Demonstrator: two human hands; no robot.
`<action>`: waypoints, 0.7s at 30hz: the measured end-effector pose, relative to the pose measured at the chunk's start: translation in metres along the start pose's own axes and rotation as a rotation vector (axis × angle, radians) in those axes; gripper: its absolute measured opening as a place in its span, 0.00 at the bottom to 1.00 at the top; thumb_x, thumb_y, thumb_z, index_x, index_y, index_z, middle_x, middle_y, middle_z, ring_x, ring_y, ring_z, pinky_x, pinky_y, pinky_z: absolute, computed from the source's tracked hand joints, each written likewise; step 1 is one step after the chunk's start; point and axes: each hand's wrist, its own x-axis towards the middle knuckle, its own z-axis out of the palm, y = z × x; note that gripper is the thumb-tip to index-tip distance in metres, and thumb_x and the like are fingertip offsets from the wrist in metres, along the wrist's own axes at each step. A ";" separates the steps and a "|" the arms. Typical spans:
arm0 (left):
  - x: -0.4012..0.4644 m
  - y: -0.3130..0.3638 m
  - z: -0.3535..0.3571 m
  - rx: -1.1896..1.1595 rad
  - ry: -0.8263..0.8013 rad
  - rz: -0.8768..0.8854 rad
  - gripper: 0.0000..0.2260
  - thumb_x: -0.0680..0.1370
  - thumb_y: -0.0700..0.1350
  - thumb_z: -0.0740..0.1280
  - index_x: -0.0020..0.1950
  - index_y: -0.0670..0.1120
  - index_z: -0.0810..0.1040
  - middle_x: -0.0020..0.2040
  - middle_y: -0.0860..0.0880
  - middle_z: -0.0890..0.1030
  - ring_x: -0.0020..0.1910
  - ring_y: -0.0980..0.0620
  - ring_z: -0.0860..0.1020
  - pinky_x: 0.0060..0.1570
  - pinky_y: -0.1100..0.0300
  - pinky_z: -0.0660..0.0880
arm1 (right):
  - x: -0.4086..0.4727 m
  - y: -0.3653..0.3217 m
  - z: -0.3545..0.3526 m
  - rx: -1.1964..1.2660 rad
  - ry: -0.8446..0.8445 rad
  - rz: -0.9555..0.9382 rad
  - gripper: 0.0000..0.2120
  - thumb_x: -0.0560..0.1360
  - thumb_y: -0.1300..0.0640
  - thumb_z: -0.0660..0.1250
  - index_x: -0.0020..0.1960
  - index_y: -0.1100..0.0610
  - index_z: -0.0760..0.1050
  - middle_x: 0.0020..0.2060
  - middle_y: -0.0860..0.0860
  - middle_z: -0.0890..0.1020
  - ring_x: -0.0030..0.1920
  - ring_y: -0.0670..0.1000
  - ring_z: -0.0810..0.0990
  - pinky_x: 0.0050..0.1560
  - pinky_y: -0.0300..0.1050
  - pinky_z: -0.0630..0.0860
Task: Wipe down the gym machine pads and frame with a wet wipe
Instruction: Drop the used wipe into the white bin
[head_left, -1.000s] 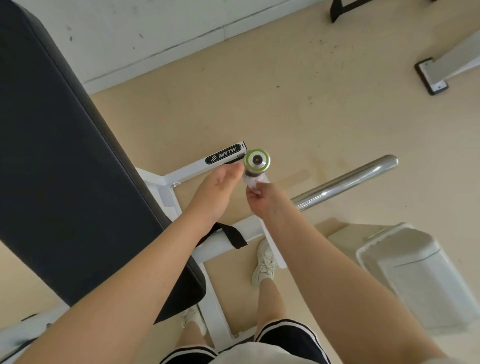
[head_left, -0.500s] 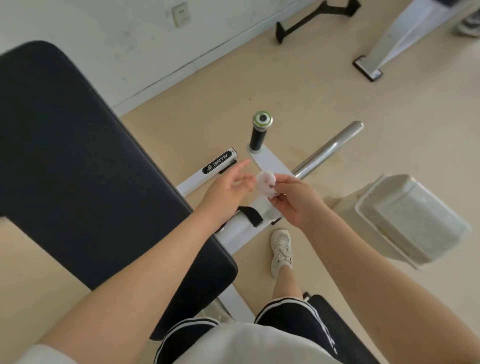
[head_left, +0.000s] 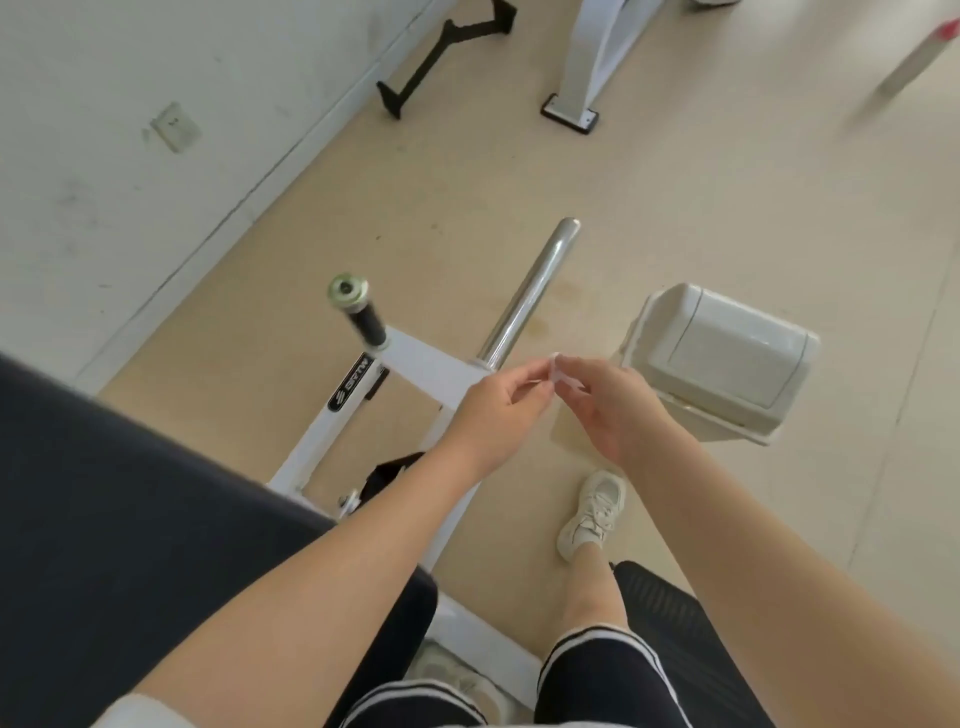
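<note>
A small crumpled white wet wipe (head_left: 557, 375) is pinched between both hands above the machine's white frame (head_left: 421, 367). My left hand (head_left: 493, 410) holds one edge with its fingertips and my right hand (head_left: 610, 402) holds the other edge. The large black pad (head_left: 130, 519) fills the lower left. A black grip handle with a green-ringed end cap (head_left: 356, 306) sticks up from the frame. A chrome bar (head_left: 530, 291) runs away from the frame toward the upper right.
A grey-white lidded bin (head_left: 727, 358) stands on the beige floor just right of my hands. My white sneaker (head_left: 592, 512) is below them. Another machine's white leg (head_left: 582, 67) and a black floor stand (head_left: 441, 57) sit at the top by the wall.
Both hands left the green-capped handle and moved right, away from it, carrying the wipe. The view swung right, so the bin now lies close beside my hands.
</note>
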 end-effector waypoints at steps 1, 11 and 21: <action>0.021 0.007 0.011 -0.018 -0.024 0.000 0.15 0.80 0.44 0.59 0.67 0.50 0.72 0.59 0.58 0.76 0.57 0.65 0.72 0.53 0.78 0.66 | 0.014 -0.011 -0.012 -0.008 -0.007 -0.021 0.04 0.75 0.67 0.65 0.42 0.66 0.76 0.37 0.56 0.79 0.40 0.48 0.80 0.46 0.35 0.78; 0.270 0.044 0.142 0.213 -0.135 -0.132 0.13 0.79 0.43 0.60 0.64 0.46 0.72 0.54 0.49 0.78 0.55 0.51 0.75 0.55 0.62 0.69 | 0.177 -0.129 -0.182 -0.459 0.402 -0.124 0.08 0.72 0.67 0.67 0.50 0.59 0.75 0.43 0.53 0.76 0.42 0.50 0.74 0.37 0.34 0.71; 0.399 -0.050 0.238 1.331 -0.362 0.273 0.39 0.76 0.48 0.64 0.76 0.45 0.39 0.77 0.44 0.40 0.76 0.45 0.40 0.72 0.55 0.40 | 0.257 -0.091 -0.293 -0.594 0.673 -0.033 0.05 0.72 0.59 0.68 0.46 0.53 0.75 0.43 0.50 0.80 0.44 0.54 0.79 0.43 0.41 0.70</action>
